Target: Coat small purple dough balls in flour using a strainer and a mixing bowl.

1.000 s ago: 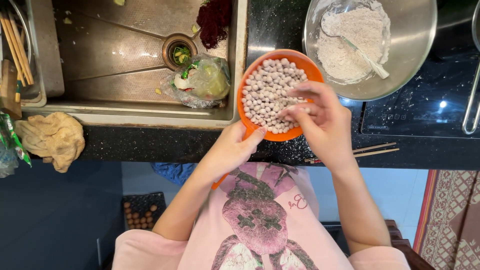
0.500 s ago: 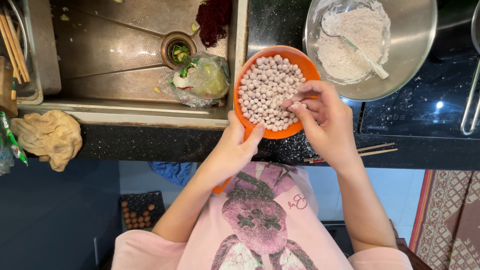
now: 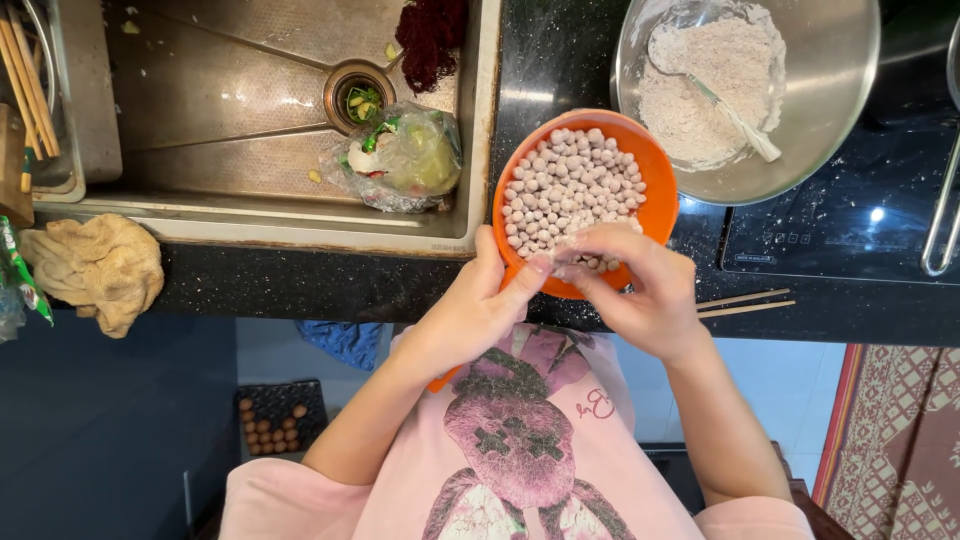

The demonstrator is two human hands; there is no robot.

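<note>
Two hands at an orange bowl of pale dough balls.

The left hand clamps the near rim, thumb over the edge, probably steadying it at the counter's edge. The right hand curls its fingers over the nearest balls; whether it grips any, I cannot tell. The bowl is round, mouth up, with no long axis.

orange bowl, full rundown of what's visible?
The orange bowl is round, plain and smooth, plastic by the look. It is nearly full of small pale dough balls, dusted white. It sits on the dark counter between the sink and the steel bowl of flour; whether it is tilted is unclear. The left hand grips its near rim, thumb inside. The right hand reaches over the near rim, fingertips among the balls.
</note>
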